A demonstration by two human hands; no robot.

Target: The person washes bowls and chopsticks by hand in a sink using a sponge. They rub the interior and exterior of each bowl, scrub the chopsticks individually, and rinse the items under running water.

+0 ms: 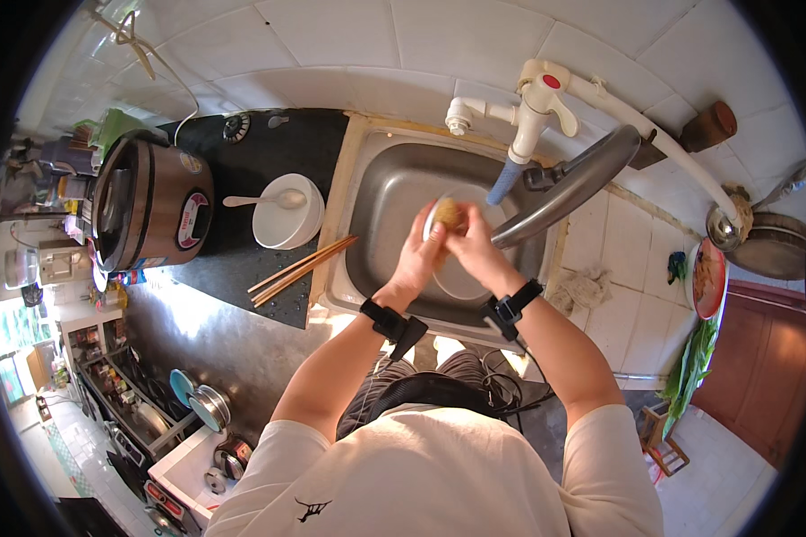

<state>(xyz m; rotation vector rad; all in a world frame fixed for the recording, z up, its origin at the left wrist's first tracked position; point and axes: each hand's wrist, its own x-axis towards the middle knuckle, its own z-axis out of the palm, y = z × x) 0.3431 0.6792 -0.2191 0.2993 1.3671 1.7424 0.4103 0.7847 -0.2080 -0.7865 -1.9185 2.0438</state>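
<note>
Over a stainless steel sink point(376, 268), my left hand point(418, 252) grips a white bowl point(430, 225), seen edge-on. My right hand point(478, 248) holds a yellowish-brown scrubbing pad point(449, 213) against the bowl. Below the hands, a round, pale dish or basin point(467, 278) lies in the sink; the hands partly cover it. Left of the sink, a metal spoon point(289, 199) rests in white stacked bowls point(285, 228). Wooden chopsticks point(302, 272) lie across the counter's edge and the sink's border.
A white plastic tap point(527, 127) with a blue outlet sleeve and a thick grey curved pipe point(577, 181) reach over the sink's right side. A rice cooker point(154, 201) stands on the black counter point(242, 161). A crumpled cloth point(581, 290) lies on the tiles at right.
</note>
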